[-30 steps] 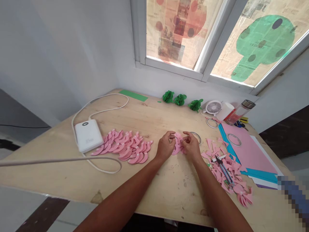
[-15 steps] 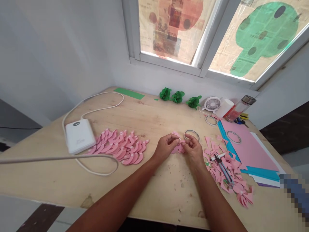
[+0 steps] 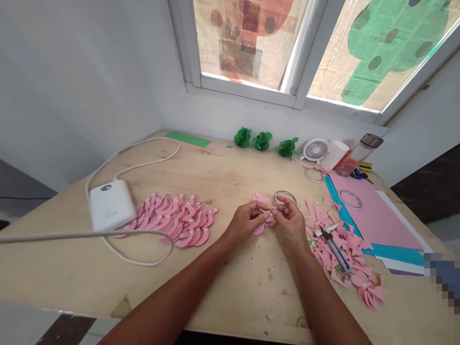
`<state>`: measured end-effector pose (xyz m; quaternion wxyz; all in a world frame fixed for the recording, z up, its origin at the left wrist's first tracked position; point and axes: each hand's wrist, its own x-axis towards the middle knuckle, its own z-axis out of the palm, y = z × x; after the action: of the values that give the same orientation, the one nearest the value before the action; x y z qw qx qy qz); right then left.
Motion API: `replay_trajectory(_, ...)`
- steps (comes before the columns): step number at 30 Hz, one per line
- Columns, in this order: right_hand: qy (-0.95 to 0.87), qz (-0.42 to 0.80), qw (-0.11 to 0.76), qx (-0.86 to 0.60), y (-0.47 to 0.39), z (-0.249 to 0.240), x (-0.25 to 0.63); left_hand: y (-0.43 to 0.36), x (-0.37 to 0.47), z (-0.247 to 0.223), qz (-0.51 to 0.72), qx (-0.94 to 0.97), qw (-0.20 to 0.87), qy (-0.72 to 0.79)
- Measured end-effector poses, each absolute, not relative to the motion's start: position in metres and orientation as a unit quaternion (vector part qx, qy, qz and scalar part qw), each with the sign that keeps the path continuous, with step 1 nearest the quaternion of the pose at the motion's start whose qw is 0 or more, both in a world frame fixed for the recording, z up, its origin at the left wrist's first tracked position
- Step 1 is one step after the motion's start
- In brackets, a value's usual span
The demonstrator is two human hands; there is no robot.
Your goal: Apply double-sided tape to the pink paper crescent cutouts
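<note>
Hands: I see two; the left hand (image 3: 246,223) and right hand (image 3: 291,223) both pinch one pink paper piece (image 3: 270,222), left of the scrap heap (image 3: 355,249).
Tape rings (image 3: 350,208): I count three, around the heap's far side.
Green pompoms (image 3: 262,141): three, beyond the heap, leftward.
Crescents (image 3: 187,221): well left of the heap, overlapping; I can't count them.

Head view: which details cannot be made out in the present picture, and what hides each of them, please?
In the head view:
- Pink paper: its full shape, covered by the fingers of the left hand and right hand.
- Silver ring: its near side, partly behind the right hand.
- White box: its lettering, too small and blurred.
- Green window shape: its top, cut off by the upper edge.
</note>
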<state>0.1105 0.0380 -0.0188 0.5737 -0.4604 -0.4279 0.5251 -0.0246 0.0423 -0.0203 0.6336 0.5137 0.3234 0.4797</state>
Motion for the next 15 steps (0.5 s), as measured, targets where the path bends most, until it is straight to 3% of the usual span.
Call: replay_trajectory(15, -0.454, 0.481, 0.588, -0.466, 0.0374, -0.0111, 0.1118, 0.0434, -0.0262, -0.0157, 0.485, 0.481, 0.646, 0.341)
